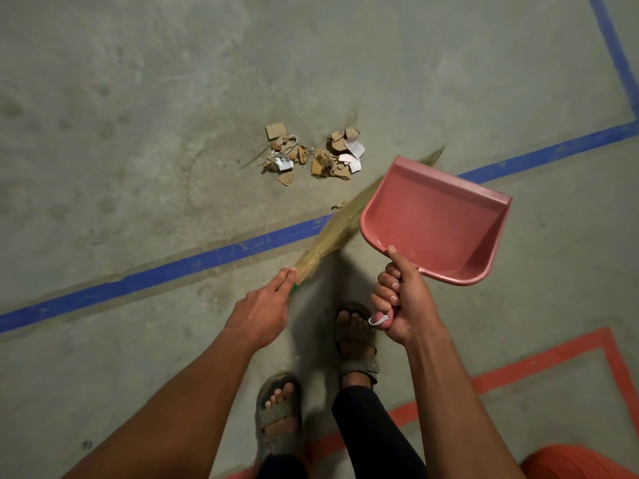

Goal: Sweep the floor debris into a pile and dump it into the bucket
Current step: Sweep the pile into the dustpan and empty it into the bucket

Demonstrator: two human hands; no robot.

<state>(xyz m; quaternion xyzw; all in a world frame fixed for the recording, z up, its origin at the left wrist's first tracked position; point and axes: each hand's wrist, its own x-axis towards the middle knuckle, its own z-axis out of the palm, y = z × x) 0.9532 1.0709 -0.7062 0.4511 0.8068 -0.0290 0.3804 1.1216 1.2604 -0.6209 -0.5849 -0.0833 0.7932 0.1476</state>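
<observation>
A pile of debris (313,152), torn cardboard bits with some white paper and foil, lies on the concrete floor ahead of me. My left hand (264,311) grips the green handle of a straw broom (332,229), whose bristles slant up and right, passing behind the dustpan. My right hand (401,299) grips the handle of a pink dustpan (439,219), held in the air to the right of and nearer than the pile. The pan is empty. An orange rounded shape (581,461) at the bottom right corner may be the bucket.
A blue tape line (173,267) crosses the floor diagonally between me and the pile, and another runs up the right side (619,60). Red tape (539,357) outlines an area at the lower right. My sandalled feet (356,340) stand below the hands.
</observation>
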